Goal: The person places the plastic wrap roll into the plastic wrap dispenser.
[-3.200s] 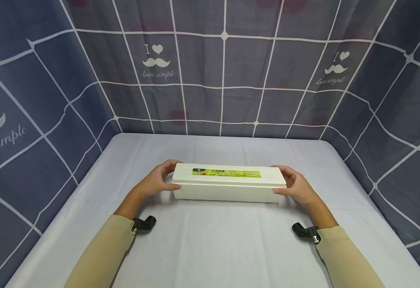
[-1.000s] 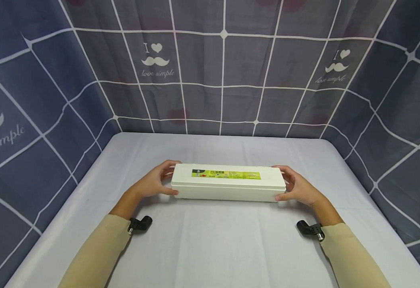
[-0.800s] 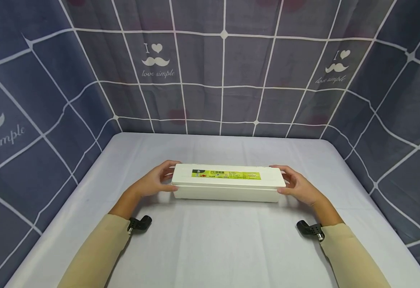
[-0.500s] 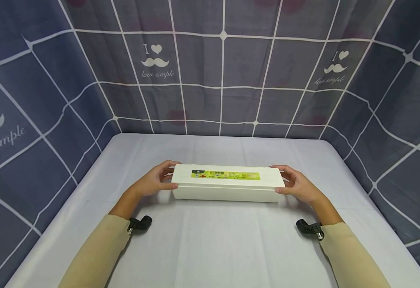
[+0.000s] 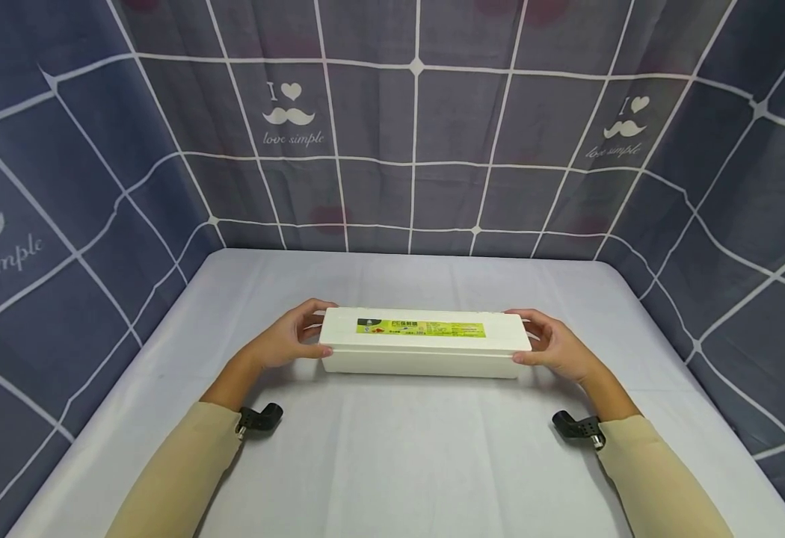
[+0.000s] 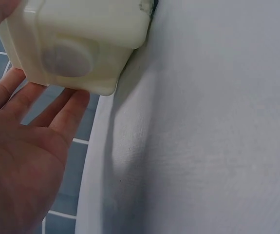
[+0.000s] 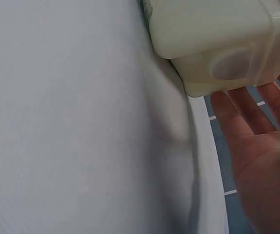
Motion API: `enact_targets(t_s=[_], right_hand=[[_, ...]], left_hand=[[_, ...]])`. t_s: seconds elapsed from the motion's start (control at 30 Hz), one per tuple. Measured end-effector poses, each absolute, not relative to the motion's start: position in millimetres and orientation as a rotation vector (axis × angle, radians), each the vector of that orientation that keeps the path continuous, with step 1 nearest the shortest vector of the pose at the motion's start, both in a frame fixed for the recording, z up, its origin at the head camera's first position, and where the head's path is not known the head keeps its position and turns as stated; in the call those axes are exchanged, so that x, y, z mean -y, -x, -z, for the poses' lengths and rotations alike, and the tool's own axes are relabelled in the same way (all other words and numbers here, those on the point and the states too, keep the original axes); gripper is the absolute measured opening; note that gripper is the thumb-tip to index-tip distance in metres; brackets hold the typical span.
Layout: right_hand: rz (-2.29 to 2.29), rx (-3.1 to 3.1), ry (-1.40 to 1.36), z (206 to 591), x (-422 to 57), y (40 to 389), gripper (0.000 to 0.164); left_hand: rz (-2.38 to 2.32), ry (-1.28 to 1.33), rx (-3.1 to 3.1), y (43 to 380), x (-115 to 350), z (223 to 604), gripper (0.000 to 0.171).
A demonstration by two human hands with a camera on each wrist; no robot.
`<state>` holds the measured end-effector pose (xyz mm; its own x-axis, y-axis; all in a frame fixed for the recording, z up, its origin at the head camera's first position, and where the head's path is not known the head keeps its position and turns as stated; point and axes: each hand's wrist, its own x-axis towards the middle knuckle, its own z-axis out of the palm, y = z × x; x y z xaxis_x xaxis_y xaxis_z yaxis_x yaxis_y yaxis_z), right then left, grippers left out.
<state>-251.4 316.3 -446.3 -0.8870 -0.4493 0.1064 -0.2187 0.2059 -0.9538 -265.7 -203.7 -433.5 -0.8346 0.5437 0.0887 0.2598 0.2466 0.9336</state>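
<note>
A long cream-white plastic cling film box (image 5: 426,362) with a lid and a green-yellow label (image 5: 421,328) on top stands crosswise on the white-covered table. My left hand (image 5: 288,336) grips its left end, thumb at the front corner just under the lid edge and fingers round behind. At the opposite end my right hand (image 5: 561,345) holds it the same way. In the left wrist view the left fingers (image 6: 69,114) touch the back edge of the box end (image 6: 66,58), which has a round recess. The right wrist view shows the right fingers (image 7: 230,114) likewise.
The white cloth (image 5: 406,456) covers the table in front of the box and behind it. Dark grid-patterned curtains (image 5: 379,119) hang around the back and both sides. A black wrist camera (image 5: 261,418) sits on each sleeve.
Both thumbs have moved up from low on the box's front to the lid edge within the last second. The box has stayed in place.
</note>
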Motion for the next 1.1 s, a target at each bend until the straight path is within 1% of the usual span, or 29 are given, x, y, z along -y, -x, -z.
enact_targets(t_s=[0.3, 1.1], right_hand=[[1.785, -2.239, 0.699, 449.6, -317.5, 251.9, 0.077], [1.800, -2.234, 0.658, 451.0, -317.2, 250.1, 0.080]], left_hand=[[-1.612, -0.734, -2.266, 265.9, 203.7, 433.9, 0.074], [-1.622, -0.763, -2.225, 270.2, 205.0, 437.5, 0.075]])
